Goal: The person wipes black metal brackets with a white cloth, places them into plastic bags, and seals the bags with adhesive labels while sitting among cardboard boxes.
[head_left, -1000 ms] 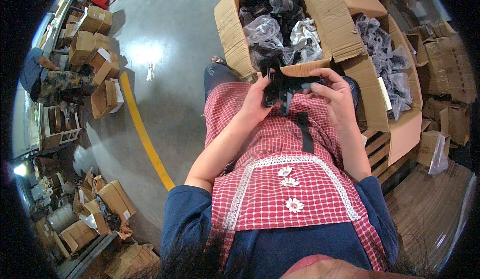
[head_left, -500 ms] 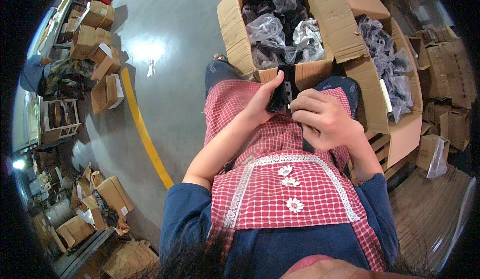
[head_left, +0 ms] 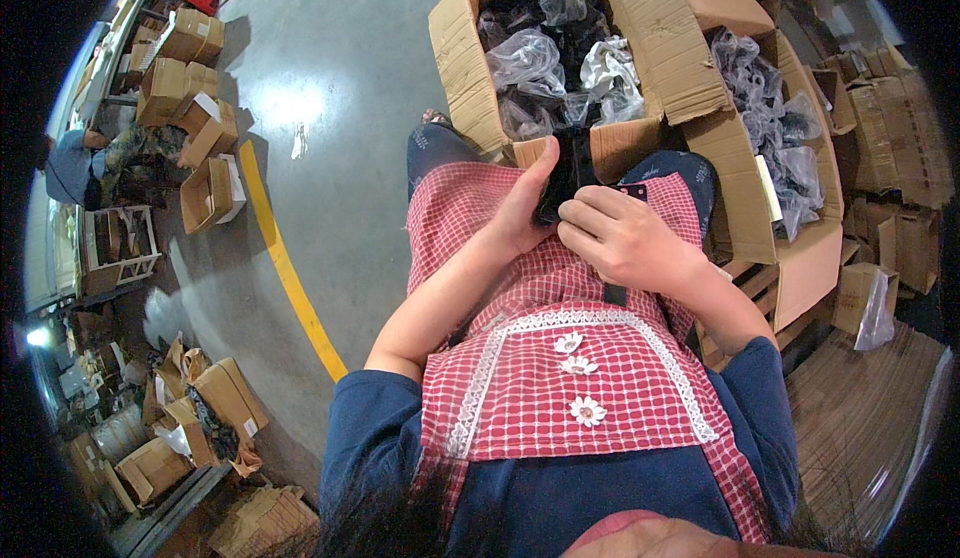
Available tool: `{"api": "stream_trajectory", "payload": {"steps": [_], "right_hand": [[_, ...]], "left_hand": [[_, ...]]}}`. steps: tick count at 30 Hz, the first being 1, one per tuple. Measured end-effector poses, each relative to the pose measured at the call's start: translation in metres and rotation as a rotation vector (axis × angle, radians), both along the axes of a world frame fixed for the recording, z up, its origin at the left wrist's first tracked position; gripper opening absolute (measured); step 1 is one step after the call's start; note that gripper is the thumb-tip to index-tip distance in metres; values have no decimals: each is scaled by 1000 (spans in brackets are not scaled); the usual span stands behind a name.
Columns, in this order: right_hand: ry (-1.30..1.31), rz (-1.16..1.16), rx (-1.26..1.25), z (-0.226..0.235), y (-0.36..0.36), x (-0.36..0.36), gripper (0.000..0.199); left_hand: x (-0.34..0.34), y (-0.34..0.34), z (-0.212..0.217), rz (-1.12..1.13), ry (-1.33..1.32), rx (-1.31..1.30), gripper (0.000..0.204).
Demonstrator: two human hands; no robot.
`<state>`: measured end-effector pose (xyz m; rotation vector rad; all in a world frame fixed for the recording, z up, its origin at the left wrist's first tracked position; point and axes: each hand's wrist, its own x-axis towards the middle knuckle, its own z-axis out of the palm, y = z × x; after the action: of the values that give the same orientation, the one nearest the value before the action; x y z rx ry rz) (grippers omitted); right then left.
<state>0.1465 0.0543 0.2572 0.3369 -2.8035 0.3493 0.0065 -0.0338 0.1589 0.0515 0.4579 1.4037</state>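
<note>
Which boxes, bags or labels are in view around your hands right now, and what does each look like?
Open brown carton: ahead of the knees, flaps up, filled with clear plastic bags of dark parts.
Second brown carton: to its right, similar bags.
Small brown cartons: far left on the floor, some open.
Black item: held in both hands.
Labels: none readable.

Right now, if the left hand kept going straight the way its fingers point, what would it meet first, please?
Probably the near flap of the open box; the left hand, on the black item, points up toward it. Depth is unclear.
</note>
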Motion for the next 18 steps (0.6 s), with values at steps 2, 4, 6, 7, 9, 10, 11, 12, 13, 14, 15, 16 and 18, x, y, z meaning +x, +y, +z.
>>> {"api": "stream_trajectory", "payload": {"steps": [2, 4, 6, 7, 9, 10, 11, 12, 13, 14, 15, 16, 18], "right_hand": [[76, 8, 50, -10, 2, -3, 16], [99, 30, 63, -22, 1, -1, 14], [75, 66, 38, -35, -1, 1, 12], [29, 104, -58, -31, 0, 0, 12], [-59, 181, -250, -15, 3, -4, 12], [-82, 181, -357, -8, 6, -3, 19], [-58, 72, -393, -4, 9, 1, 19], [-35, -37, -425, 0, 13, 7, 19], [-15, -143, -463, 4, 17, 13, 19], [19, -265, -502, 9, 25, 15, 23], [7, -394, -570, 9, 31, 19, 29], [-53, -496, -632, 3, 34, 22, 36], [-163, -595, -688, -13, 36, 25, 49]], "left_hand": [[-1, -5, -15, -34, -139, 102, 48], [0, -7, -26, -64, -188, 107, 42], [1, -7, -23, -64, -57, -44, 31], [1, -5, -15, -52, 52, -147, 26], [0, -7, 4, -13, 18, -208, 23], [-1, -9, 11, 8, 2, -239, 22], [-1, -10, 15, 29, -14, -269, 22], [-2, -10, 1, 48, 195, -80, 28], [-4, -10, -12, 104, 419, 93, 35], [-6, -11, -26, 193, 612, 239, 43], [-7, -7, -18, 33, 205, -49, 43], [-6, -6, -14, 29, 194, -46, 41], [-5, -3, -6, 16, 175, -41, 37]]}}
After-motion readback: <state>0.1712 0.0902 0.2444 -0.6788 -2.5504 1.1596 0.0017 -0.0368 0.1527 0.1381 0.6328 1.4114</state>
